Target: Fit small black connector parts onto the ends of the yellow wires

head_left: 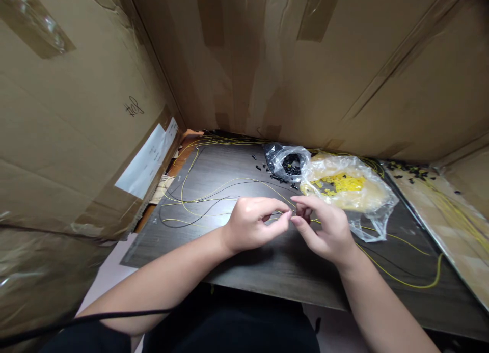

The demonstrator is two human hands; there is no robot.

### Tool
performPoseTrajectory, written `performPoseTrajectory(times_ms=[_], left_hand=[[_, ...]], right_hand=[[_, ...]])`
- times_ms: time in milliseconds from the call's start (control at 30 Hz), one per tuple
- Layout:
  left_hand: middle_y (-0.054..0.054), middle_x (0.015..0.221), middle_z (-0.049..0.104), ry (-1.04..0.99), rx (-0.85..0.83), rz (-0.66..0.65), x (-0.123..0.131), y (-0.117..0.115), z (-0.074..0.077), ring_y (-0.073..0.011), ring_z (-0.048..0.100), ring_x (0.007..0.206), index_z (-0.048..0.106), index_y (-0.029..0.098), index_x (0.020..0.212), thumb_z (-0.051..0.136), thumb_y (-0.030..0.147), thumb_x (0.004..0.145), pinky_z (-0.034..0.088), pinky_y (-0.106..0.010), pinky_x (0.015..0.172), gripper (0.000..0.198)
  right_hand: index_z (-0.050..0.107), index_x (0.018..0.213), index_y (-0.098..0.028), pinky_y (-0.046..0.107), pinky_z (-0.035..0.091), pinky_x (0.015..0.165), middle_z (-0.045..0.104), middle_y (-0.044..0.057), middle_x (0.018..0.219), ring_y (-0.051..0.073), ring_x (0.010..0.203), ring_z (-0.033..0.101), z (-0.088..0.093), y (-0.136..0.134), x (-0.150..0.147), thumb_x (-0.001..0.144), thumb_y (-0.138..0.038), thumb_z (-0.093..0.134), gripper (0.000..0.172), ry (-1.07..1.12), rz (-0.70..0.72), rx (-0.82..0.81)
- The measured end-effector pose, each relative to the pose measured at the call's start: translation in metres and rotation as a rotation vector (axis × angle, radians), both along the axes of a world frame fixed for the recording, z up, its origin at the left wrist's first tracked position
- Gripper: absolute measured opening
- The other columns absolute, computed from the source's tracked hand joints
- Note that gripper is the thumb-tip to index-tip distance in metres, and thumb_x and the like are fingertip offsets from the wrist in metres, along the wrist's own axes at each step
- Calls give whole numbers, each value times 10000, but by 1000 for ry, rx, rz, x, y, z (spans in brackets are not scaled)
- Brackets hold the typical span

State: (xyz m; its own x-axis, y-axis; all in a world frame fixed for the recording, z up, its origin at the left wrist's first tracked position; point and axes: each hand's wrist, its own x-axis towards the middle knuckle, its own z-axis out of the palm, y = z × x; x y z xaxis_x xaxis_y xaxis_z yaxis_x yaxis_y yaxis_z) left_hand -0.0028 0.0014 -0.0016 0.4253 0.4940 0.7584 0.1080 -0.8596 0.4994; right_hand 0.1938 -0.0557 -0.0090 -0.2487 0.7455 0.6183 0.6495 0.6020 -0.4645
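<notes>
My left hand [254, 221] and my right hand [324, 225] meet over the middle of a dark wooden board [244, 261]. Both pinch with thumb and forefinger at the same spot, where a thin yellow wire [401, 281] runs between the fingertips. What sits at the pinch itself is too small to make out. More yellow and black wires [198, 200] loop across the board to the left of my left hand. Just beyond my right hand lies a clear plastic bag of small yellow parts [340, 185].
A smaller clear bag of small black parts [290, 164] lies behind the yellow one, with loose black bits around it. Cardboard boxes [76, 113] wall in the left and back. A cardboard sheet [454, 215] with wires and black bits lies at right.
</notes>
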Motion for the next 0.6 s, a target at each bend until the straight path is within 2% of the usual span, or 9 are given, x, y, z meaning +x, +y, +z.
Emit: performPoseTrajectory(times_ms=[233,400,600], left_hand=[[22,622,662,20,-14,28,0,0,1,-44,456,462,738,146,852,663,176,837,374,-178,493,82],[24,624,665,43,4,22,0,0,-1,-46,477,467,726,147,836,654,175,839,383,-178,498,77],[30,666,706,94,103,19,-1,3,-4,-52,545,485,715,164,906,637,196,879,412,-177,516,89]], right_hand=[[608,1064,-221,296,476,614,647,37,823,152,682,598,2,2,-2,927,-122,606,169,-72,16,43],[613,1017,-208,301,473,623,654,43,819,157,689,602,5,0,-3,913,-89,605,159,-43,12,40],[621,974,-194,289,468,604,646,33,785,143,649,584,8,-1,-5,893,-74,614,145,20,9,36]])
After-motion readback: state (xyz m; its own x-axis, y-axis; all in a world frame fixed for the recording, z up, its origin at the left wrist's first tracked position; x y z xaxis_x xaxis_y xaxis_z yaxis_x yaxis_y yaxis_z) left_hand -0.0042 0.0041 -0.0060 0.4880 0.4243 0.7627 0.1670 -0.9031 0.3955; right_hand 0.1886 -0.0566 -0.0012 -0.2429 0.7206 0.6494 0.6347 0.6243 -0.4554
